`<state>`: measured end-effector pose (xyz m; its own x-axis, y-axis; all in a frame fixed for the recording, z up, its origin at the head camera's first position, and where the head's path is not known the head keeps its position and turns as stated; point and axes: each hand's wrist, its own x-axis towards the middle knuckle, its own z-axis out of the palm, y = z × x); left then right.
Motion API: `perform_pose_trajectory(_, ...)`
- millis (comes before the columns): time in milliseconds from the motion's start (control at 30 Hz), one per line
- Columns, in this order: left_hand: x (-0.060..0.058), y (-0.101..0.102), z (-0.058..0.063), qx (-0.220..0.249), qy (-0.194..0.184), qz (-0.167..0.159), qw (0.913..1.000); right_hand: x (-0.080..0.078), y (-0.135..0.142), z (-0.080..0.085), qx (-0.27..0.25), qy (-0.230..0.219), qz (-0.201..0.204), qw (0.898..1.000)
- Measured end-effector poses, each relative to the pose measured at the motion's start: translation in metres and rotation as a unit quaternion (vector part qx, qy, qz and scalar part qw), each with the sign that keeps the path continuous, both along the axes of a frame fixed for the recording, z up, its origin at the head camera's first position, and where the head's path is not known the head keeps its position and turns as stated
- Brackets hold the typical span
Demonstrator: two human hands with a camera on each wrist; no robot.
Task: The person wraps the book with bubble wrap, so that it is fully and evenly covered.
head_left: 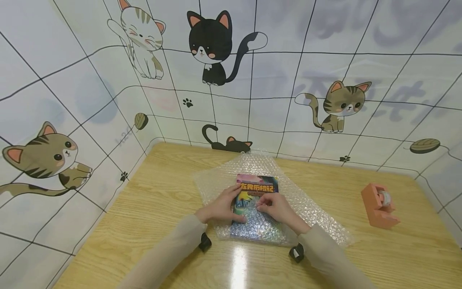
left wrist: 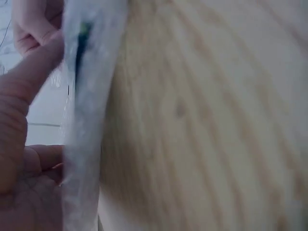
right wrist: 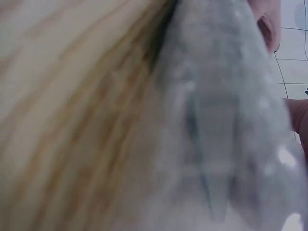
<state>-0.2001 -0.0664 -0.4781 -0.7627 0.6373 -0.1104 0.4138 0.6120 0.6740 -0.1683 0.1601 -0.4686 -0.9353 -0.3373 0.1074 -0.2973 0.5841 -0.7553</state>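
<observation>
1. Book (head_left: 258, 188): flat on the worktop (head_left: 159, 192), bubble wrap (head_left: 306, 210) under it and folded over its lower part.
2. Left hand (head_left: 224, 204): spread wide, thumb and fingers apart, resting along the book's left edge; grips nothing.
3. Right hand (head_left: 278, 209): above the book's middle, fingers curled, thumb and fingertips pinching the bubble wrap.
4. Tape dispenser (head_left: 374, 204): orange, well right of the book.
</observation>
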Motion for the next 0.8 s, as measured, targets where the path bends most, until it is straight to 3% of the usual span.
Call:
perform_pose_trajectory(233, 0.002, 0.002, 0.001, 0.003, 0.014, -0.003, 0.9999, -0.004, -0.002, 0.001, 0.025, -0.013, -0.019, 0.999)
perform_pose_trajectory(467, 0.004, 0.001, 0.003, 0.004, 0.012, -0.006, 0.9999, -0.017, 0.005, 0.021, 0.022, -0.037, -0.028, 0.999)
perform_pose_trajectory(633, 0.003, 0.001, 0.002, 0.005, 0.016, -0.004, 0.9998, -0.037, 0.011, 0.033, 0.016, -0.056, -0.045, 0.997)
perform_pose_trajectory(800, 0.001, 0.003, 0.001, 0.003, 0.024, -0.007, 0.9997, -0.062, 0.018, 0.034, -0.017, -0.082, -0.100, 0.991)
